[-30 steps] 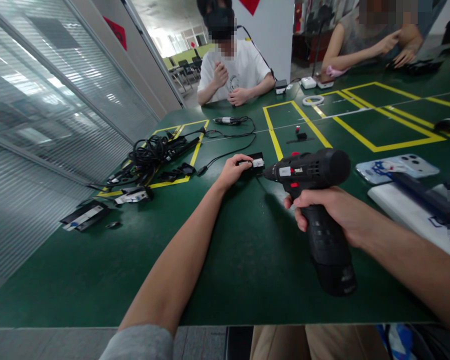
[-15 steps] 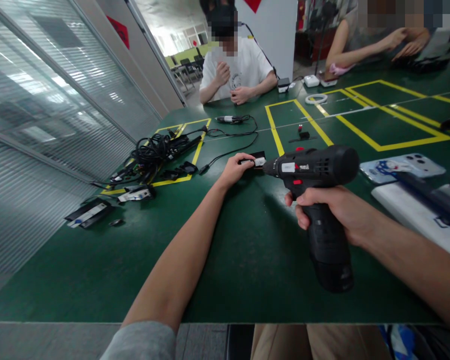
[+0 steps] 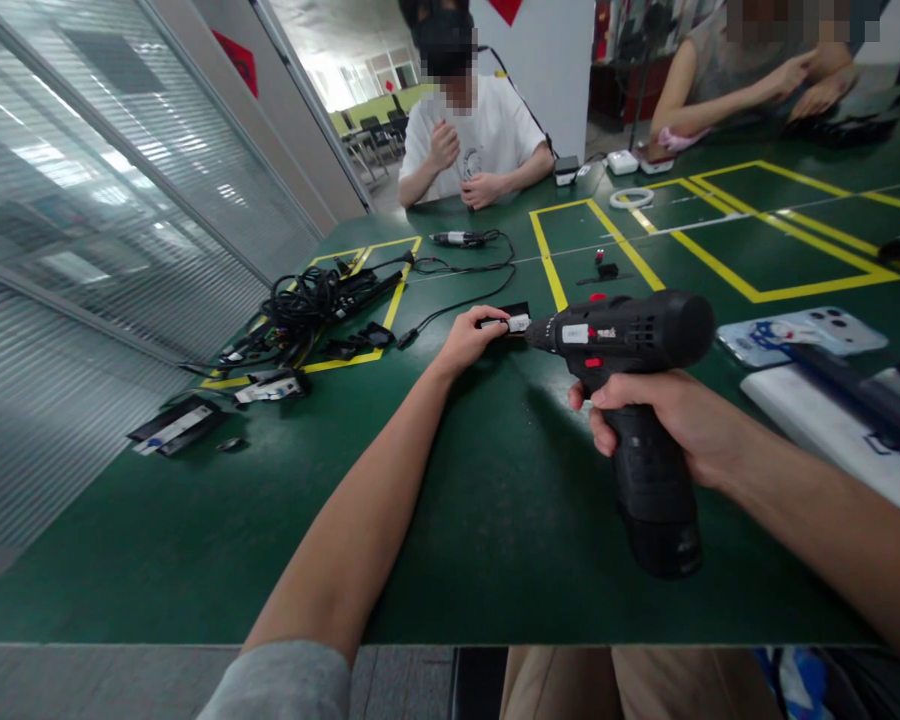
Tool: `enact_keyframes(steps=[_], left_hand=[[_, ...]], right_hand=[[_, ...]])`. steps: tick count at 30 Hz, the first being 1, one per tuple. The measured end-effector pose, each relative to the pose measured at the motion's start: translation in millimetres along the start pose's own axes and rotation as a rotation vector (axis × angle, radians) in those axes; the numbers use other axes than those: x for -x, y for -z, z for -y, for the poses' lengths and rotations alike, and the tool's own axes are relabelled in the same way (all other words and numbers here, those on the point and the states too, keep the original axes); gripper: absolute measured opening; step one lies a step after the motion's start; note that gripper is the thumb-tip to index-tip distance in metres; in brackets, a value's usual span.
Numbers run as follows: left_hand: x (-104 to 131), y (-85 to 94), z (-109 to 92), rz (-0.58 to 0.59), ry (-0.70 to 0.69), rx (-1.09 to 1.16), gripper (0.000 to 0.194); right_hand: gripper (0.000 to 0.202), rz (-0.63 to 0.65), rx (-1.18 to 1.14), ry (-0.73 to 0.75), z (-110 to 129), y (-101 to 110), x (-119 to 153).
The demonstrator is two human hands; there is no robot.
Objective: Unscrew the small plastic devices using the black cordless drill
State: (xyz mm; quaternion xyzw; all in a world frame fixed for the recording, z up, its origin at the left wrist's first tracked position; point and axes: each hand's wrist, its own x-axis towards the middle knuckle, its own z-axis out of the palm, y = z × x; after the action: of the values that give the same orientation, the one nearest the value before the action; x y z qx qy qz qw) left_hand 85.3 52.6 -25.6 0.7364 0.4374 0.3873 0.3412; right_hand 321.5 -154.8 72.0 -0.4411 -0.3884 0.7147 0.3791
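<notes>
Green counter (image 3: 495, 540), glass wall with blinds (image 3: 82, 300) along the left side. Cordless drill (image 3: 630, 335) is over the counter, right of centre, body roughly level, nose pointing left, battery end down toward the wearer. Right hand (image 3: 675, 405) has its grip wrapped around the drill's handle. Drill nose sits right at the near right end of a small black part (image 3: 520, 323) with a white label; bit contact cannot be told. Left hand (image 3: 471, 342) has its grip closed on the left end of that part, fingers over the top, part lying on the counter.

Just left of the left hand, a black cable plug (image 3: 407, 338); its cord curves back to near a black-and-white cylindrical tool (image 3: 459, 239). Small black piece (image 3: 607, 271) lies beyond the drill, a tiny red item (image 3: 599, 256) just behind it. Further left, a tangled cable pile (image 3: 319, 300) lies partly inside yellow tape (image 3: 345, 364); nearer, a long black device (image 3: 176, 427) with a white strip, plus a small dark piece (image 3: 232, 444) beside it. Right of the drill, a phone (image 3: 810, 333); white ring (image 3: 631, 198) farther back. Across the counter, a co-worker in a white T-shirt (image 3: 510, 130), hands raised near the edge; a second co-worker (image 3: 679, 95) farther right.
</notes>
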Motion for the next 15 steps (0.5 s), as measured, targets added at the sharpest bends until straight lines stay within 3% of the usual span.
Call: enact_keyframes(steps=[15], left_hand=[[-1.5,-0.6,2.5,-0.001,0.004,0.03,0.028]], right_hand=[[0.012,-0.005,-0.034,-0.028,-4.8,4.3,-4.4]])
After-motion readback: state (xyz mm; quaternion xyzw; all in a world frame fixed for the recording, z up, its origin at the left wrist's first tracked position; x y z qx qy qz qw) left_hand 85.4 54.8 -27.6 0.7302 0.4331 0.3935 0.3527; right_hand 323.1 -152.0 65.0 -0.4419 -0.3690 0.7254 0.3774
